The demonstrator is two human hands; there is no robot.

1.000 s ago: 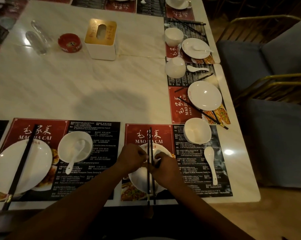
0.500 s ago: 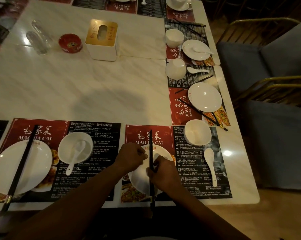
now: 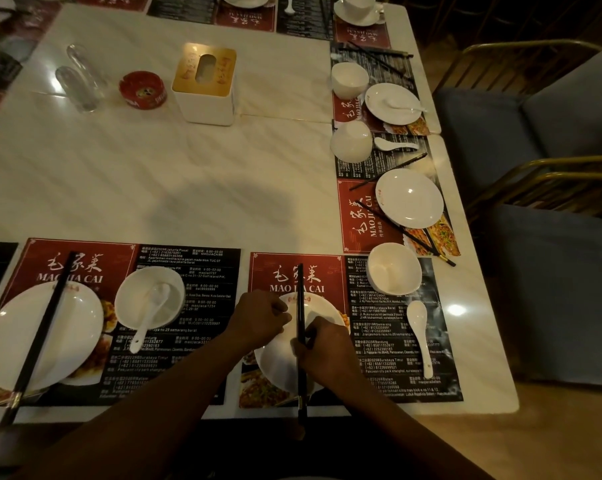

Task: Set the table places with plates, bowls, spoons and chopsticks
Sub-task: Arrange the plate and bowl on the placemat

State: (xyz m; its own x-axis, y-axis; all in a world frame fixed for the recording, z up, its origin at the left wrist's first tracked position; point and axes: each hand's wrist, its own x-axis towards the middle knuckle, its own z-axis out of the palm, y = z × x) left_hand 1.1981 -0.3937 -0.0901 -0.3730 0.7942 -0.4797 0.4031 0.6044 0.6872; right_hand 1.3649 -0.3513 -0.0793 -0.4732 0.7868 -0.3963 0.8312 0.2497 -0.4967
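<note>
A white plate (image 3: 323,311) sits on the near middle placemat (image 3: 396,341). Black chopsticks (image 3: 300,282) lie lengthwise across it, close together, their butt ends past the table edge. My right hand (image 3: 323,348) pinches the chopsticks at the plate's middle. My left hand (image 3: 261,318), fingers curled, rests on the plate's left rim beside them; whether it touches the chopsticks I cannot tell. An empty white bowl (image 3: 393,268) and a white spoon (image 3: 420,336) lie on the same mat to the right.
The left place has a plate (image 3: 74,327) with chopsticks (image 3: 41,337) across it and a bowl (image 3: 150,294) holding a spoon. More plates, bowls and loose chopsticks line the right edge. A tissue box (image 3: 204,83), red ashtray (image 3: 141,89) and glasses (image 3: 79,81) stand farther back. Blue chairs (image 3: 552,282) stand to the right.
The two chopsticks have been brought together into one line and slid slightly away from me. Both hands stayed over the plate.
</note>
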